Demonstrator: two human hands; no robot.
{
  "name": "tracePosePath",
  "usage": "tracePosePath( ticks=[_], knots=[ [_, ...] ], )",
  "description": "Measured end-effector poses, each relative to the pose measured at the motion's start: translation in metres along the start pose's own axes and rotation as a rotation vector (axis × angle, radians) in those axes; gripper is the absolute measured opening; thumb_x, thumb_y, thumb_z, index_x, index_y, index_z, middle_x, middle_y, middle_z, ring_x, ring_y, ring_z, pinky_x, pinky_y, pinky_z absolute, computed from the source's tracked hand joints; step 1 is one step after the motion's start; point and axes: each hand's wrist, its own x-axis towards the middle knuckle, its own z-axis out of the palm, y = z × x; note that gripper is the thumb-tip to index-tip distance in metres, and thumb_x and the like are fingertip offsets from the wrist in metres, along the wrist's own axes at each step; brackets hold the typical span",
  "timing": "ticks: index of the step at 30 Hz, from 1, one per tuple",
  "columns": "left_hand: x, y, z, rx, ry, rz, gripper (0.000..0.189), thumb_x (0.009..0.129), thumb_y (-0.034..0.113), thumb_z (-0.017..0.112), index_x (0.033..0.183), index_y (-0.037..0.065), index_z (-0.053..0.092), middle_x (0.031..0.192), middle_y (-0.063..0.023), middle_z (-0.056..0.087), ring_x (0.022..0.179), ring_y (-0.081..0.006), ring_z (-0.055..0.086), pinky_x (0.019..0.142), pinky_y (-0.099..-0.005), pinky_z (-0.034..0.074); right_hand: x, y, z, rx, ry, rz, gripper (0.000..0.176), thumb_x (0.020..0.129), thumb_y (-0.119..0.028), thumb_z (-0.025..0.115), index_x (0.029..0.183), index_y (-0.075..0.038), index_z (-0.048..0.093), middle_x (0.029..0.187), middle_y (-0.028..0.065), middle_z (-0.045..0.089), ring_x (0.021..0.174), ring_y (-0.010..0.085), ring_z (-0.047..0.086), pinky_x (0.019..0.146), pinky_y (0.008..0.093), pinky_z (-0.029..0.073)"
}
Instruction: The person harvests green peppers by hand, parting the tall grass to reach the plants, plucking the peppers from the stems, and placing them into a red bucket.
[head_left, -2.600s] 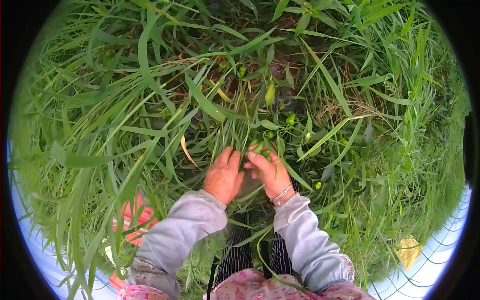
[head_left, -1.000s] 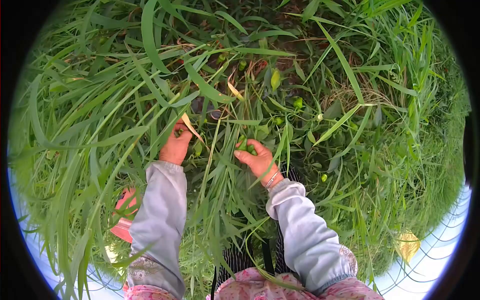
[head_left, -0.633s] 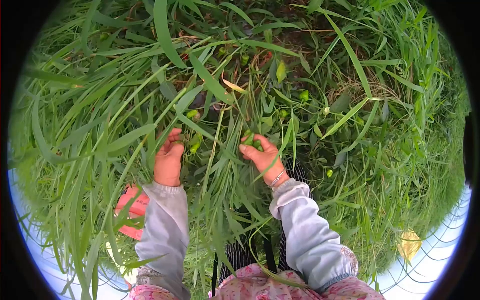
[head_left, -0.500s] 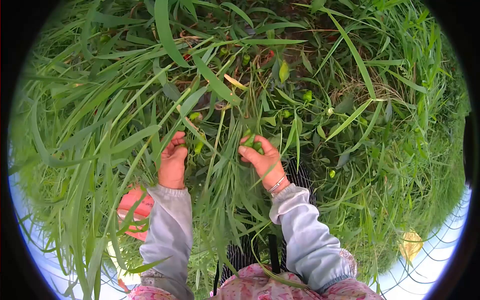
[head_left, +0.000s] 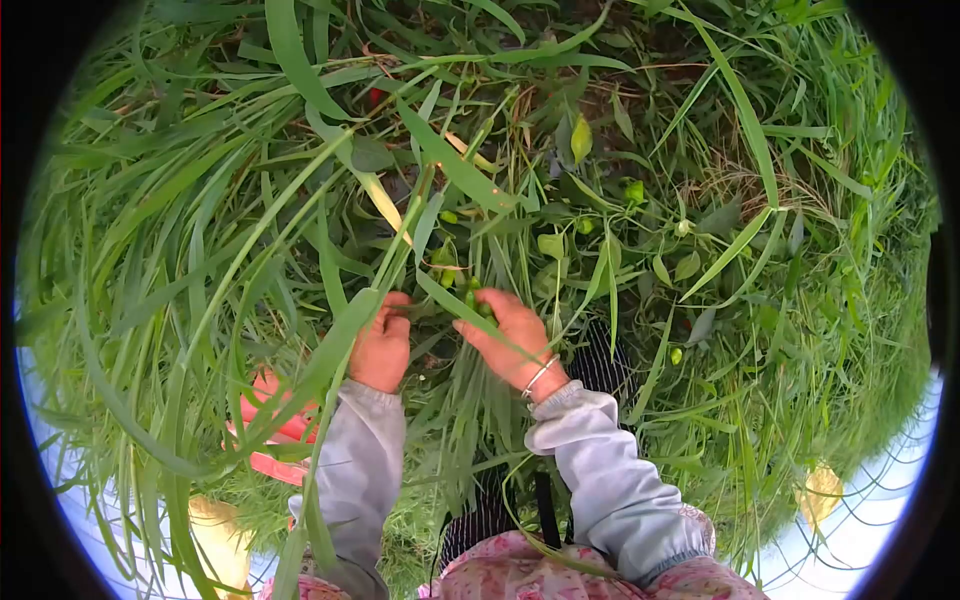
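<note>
My right hand [head_left: 508,338] is closed around small green peppers [head_left: 484,308] that show at its fingertips. A silvery bangle circles that wrist. My left hand [head_left: 382,345] is a short way to the left, its fingers curled together among the leaves. A long grass blade crosses in front of it, and whatever it may hold is hidden. Between and just beyond the two hands, a few yellow-green peppers [head_left: 446,268] hang on the plant. Farther off hangs a pale green pepper [head_left: 581,138], with another green pepper [head_left: 634,191] to its right.
Tall grass [head_left: 150,290] leans over the pepper plants from the left. A red container [head_left: 280,420], partly covered by blades, lies left of my left forearm. A dry yellowish leaf [head_left: 820,495] is at the lower right. Striped trouser legs [head_left: 603,368] show below my hands.
Both hands have come closer together and slightly nearer my body, the left moving right and the right moving left. Grass blades have shifted across my left hand and the red container.
</note>
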Motion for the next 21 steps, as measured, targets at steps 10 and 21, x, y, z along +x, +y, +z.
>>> tracePosePath(
  ticks=[10,21],
  knots=[
    [0.041,0.017,0.053,-0.034,-0.11,0.299,0.052,0.074,0.0,0.064,0.124,0.007,0.049,0.099,-0.0037,0.06,0.088,-0.0137,0.056,0.077,-0.0266,0.047,-0.001,0.023,0.014,0.073,0.055,0.021,0.039,0.074,-0.025,0.069,0.105,-0.006,0.056,0.094,0.0154,0.058,0.087,0.0292,0.057,0.076,0.0359,0.045],
    [-0.009,0.065,0.007,0.375,-0.031,0.117,0.029,0.081,0.029,0.06,0.08,0.0,0.063,0.065,-0.0088,0.06,0.054,-0.019,0.054,0.054,-0.0337,0.043,-0.003,0.0,0.007,0.007,0.068,-0.015,0.04,0.076,-0.03,0.066,0.106,-0.006,0.056,0.095,0.0183,0.057,0.088,0.0355,0.057,0.076,0.0392,0.046]
  ],
)
